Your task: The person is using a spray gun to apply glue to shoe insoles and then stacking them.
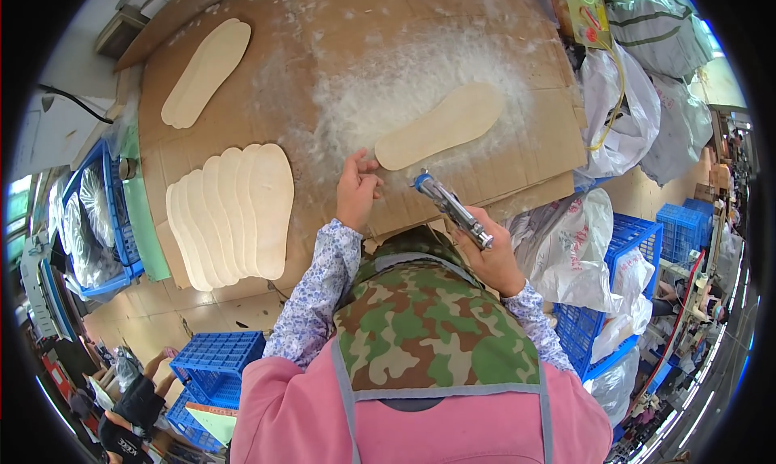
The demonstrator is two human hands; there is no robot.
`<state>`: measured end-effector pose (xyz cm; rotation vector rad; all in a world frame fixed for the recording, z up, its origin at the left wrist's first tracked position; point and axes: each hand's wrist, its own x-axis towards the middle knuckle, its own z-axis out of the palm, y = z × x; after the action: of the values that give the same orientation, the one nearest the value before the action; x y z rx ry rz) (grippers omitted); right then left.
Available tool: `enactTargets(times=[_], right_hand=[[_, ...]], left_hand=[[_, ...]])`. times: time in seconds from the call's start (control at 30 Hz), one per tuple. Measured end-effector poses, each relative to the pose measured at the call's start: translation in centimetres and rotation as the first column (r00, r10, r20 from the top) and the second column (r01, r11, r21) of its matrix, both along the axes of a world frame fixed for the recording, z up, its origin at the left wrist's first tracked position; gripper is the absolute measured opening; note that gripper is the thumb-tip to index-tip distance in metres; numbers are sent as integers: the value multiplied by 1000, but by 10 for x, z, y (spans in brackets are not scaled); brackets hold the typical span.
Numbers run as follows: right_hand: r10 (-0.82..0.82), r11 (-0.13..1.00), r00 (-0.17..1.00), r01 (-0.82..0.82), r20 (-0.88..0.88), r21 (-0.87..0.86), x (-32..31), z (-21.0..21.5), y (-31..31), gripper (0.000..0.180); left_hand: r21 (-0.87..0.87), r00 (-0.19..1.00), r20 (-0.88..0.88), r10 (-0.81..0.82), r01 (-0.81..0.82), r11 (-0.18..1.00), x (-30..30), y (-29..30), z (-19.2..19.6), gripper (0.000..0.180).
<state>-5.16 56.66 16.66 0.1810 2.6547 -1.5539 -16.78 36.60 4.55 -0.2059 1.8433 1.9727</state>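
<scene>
Left hand [358, 191]: fingers loosely curled and parted, just beside the near-left end of a cream insole [440, 128], which lies right on cardboard [275, 72]. Right hand [495, 254]: wraps a blue-tipped metal tool [454, 209]. Fanned insoles [230, 217]: left, near. Small insole stack [207, 73]: left, far.

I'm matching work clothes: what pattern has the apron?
The apron is green, brown and tan camouflage; best seen in the head view.

Pink top [501, 428], camouflage apron [436, 326], grey edging [485, 390]; floral sleeves [311, 298], blue on white
</scene>
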Motion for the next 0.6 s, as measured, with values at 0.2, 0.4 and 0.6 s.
enactTargets(times=[0.2, 0.4, 0.6], right_hand=[[-130, 979, 991, 125, 17, 159, 1, -1, 46, 27], [-232, 956, 970, 241, -70, 169, -9, -6, 94, 22], [-417, 906, 898, 423, -142, 9, -19, -11, 127, 17]], left_hand=[[-47, 1000, 19, 13, -12, 999, -3, 7, 7, 47], [-145, 997, -71, -6, -5, 989, -15, 23, -12, 43], [-94, 996, -48, 77, -82, 992, -27, 40, 5, 40]])
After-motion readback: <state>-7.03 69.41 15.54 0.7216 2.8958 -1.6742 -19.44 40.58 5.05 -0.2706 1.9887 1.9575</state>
